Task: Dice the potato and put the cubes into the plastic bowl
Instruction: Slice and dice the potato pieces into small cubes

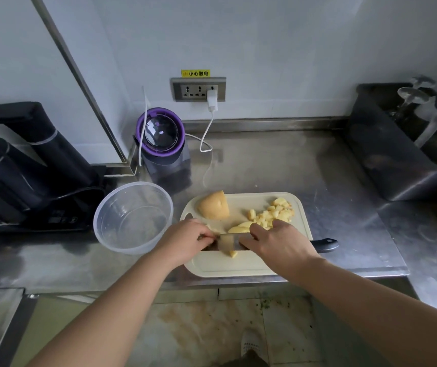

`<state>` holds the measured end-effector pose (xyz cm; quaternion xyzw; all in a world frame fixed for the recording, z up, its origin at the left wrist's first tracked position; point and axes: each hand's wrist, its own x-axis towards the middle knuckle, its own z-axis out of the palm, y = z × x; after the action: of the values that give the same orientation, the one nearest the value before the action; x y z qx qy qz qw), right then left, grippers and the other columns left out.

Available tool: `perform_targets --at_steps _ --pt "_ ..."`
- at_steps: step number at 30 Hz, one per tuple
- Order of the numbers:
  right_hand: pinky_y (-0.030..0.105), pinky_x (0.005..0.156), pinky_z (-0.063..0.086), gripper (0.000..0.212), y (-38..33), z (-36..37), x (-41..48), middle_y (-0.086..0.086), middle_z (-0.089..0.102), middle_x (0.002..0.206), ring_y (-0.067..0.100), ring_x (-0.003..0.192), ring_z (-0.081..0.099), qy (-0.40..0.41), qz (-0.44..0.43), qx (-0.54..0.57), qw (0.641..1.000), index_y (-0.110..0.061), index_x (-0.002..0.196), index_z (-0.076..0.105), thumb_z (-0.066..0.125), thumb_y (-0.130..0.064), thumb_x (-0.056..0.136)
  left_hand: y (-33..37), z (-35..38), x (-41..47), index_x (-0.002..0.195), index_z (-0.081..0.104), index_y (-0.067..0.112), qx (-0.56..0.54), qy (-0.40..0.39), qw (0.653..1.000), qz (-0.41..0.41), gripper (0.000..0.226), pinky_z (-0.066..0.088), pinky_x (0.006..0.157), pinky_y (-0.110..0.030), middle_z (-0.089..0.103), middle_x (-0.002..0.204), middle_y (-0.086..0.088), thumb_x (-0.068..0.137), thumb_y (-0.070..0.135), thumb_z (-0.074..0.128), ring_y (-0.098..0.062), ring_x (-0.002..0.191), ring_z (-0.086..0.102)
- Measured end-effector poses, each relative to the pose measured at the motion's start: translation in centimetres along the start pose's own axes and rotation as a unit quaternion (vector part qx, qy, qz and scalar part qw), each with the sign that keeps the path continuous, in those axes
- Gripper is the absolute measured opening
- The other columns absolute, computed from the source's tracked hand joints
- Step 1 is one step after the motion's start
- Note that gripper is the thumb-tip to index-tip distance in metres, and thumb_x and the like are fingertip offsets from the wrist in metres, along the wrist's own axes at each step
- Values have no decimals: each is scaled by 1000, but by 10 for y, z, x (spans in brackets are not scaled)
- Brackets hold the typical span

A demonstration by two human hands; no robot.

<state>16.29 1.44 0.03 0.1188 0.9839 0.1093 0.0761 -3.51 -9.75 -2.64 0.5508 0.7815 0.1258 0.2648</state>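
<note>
On the cutting board (238, 268), front half: the knife (229, 243) lies crosswise, black handle sticking out to the right. My right hand (278, 245) is wrapped over it about where blade meets handle. My left hand (185, 239) has its fingers curled and pinching the blade's other end (spine or edge under the tips, I cannot tell).

Task items:
- uncut potato half (214, 206) at the board's far left corner
- a few slices (239, 229) just beyond the blade
- pile of cubes (273, 213) at the far right
- one stray cube (233, 253) just below the blade
- plastic bowl (132, 217) on the steel counter (344, 181), just left of the board, with no cubes in it that I can see

Judgement: dicing about half done, transfer not begun.

Risks from here:
1. Both hands are on the blade. If wet starch lets my left fingers slide toward the edge, I cut myself.
2. The pile sits on the side of the board away from the bowl. Sweeping it across could scatter cubes onto the counter or off the front edge to the floor.
3. The bowl looks light, so a nudge from my left forearm could push it away or tip it.
4. The potato half may rock if its rounded side is down.
</note>
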Motion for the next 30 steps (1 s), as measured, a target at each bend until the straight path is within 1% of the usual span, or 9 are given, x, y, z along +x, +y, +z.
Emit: perform_targets --at_steps 8,10,13,16,18,20,22,25,30 --pt "25 39 36 54 7 1 -5 0 54 68 14 43 -4 18 -11 0 1000 -21 92 70 63 6 45 -9 13 22 111 71 22 22 17 999 -43 22 45 86 -25 57 118 1 96 18 55 -20 104 59" --pt "22 37 21 57 13 -5 -14 1 54 65 13 39 7 20 -19 11 1000 -21 91 72 52 5 44 -10 11 24 112 70 17 2 34 999 -42 21 45 88 -26 60 118 -1 96 17 56 -19 104 59" --pt "19 41 7 69 26 -6 -29 0 59 70 14 40 24 -8 8 19 1000 -26 100 72 71 8 40 -9 4 21 109 70 14 -53 83 993 -61 20 49 82 -27 66 112 -1 96 15 56 -17 95 62" --pt "24 31 28 63 30 -2 -40 -3 62 80 19 40 41 11 74 105 992 -29 113 69 82 -1 59 -4 3 10 109 68 13 -127 188 967 -115 18 46 80 -22 68 107 1 95 15 57 -16 95 63" --pt "30 43 43 40 26 -4 -43 -5 61 89 23 55 55 -5 125 168 978 -29 124 61 62 -11 89 4 9 2 101 66 14 -165 233 949 -137 11 49 78 -26 69 98 0 93 18 59 -17 89 64" --pt "26 53 39 22 19 -5 -44 -7 53 85 21 69 55 -47 156 233 959 -29 114 52 38 -18 102 16 23 -4 96 66 13 -170 203 953 -144 12 50 77 -29 69 92 0 92 23 62 -16 85 64" --pt "23 53 36 13 8 -5 -43 -7 49 81 18 70 53 -67 172 272 944 -27 109 43 33 -20 103 27 39 -6 98 67 13 -162 99 968 -161 19 50 75 -28 70 92 0 92 31 61 -16 87 64" --pt "26 55 41 27 -5 -4 -42 1 53 90 18 72 54 -114 201 288 929 -20 129 39 33 -18 103 38 54 -3 96 68 18 -187 -8 960 -206 24 49 68 -28 71 89 -2 94 38 56 -21 85 67" --pt "30 58 46 26 -17 -3 -47 1 54 83 20 70 57 -161 227 296 914 -20 125 38 37 -13 100 42 64 5 89 68 14 -282 13 930 -237 16 57 58 -30 73 82 -7 93 28 61 -22 75 69"
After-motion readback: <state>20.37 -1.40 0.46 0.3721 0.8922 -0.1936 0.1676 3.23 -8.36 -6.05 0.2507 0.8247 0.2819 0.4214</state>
